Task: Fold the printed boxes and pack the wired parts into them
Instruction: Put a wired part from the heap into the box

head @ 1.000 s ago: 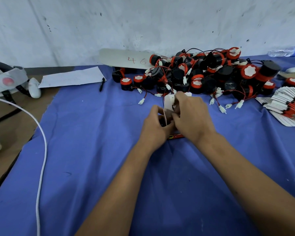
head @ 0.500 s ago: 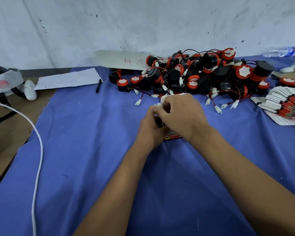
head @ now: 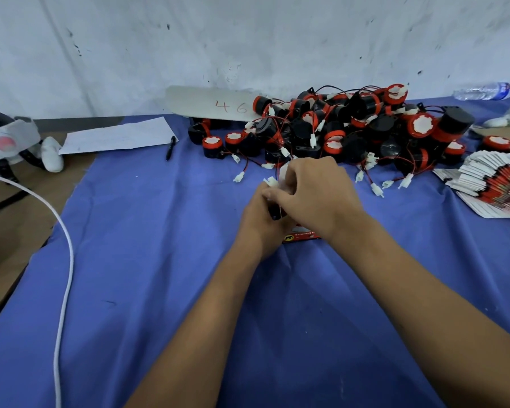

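Both hands meet mid-cloth over one printed box (head: 302, 236). Left hand (head: 264, 222) curls round the box's left side. Right hand (head: 315, 195) sits on top, fingers curled, pinching at the white flap (head: 283, 175) and a white connector (head: 271, 181). A dark part with a thin wire shows in the gap between the hands; can't tell how far in it sits.

Box writing: only a red strip with a small black animal logo and a line of tiny text shows below the hands, unreadable. Its visible edge runs left-right. Board (head: 212, 105) against the wall reads "46" in red.

Versus 1 s ago: the upright white flap is now mostly covered by the right hand, which has moved left over the left hand's fingers.

Outward: pile of wired parts (head: 362, 134) just behind the hands on the blue cloth (head: 159, 260); fanned stack of flat boxes (head: 495, 184) to the right; pen (head: 170, 147) and paper sheet (head: 115, 136) to the left; white cable (head: 67, 260) along the left cloth edge; water bottle (head: 483, 90) far right.
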Tool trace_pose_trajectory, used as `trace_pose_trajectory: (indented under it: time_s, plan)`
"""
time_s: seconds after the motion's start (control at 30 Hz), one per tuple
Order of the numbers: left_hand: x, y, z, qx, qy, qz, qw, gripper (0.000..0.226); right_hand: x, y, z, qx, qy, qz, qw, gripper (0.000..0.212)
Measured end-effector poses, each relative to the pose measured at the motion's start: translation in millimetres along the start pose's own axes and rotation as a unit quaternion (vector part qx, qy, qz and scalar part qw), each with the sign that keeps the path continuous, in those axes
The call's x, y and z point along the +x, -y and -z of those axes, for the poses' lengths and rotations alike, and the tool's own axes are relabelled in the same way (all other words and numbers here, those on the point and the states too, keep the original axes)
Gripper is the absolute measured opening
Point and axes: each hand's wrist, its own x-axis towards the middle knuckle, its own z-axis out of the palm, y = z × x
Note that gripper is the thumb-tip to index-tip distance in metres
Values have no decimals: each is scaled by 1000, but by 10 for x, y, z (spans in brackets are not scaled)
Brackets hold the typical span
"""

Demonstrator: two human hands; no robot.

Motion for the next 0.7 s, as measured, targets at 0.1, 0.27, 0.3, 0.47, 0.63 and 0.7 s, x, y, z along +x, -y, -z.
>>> trace_pose_trajectory:
  time_s: [0.1,0.27,0.3,0.47,0.63,0.7]
  plan:
    - [1,-14,2,19,9,-3,1000,31,29,106,-46,-9,-8,-49,999,52]
    - [-44,6,2,-15,-5,4,1000,29,50,78,-61,-3,-14,-61,998,29]
    - [-48,-6,1,-15,-7,7,1000,29,44,41,-38,20,-14,-67,997,29]
    - [-43,-42,1,-4,-6,-1,1000,24,56,-50,42,78,37,-69,994,31]
    - [-46,-67,-9,56,7,-75,996,12,20,175,-77,-29,-22,-93,995,64]
    - [-51,-55,-16,49,-11,-53,997,29,34,233,-108,-52,-26,-101,993,59]
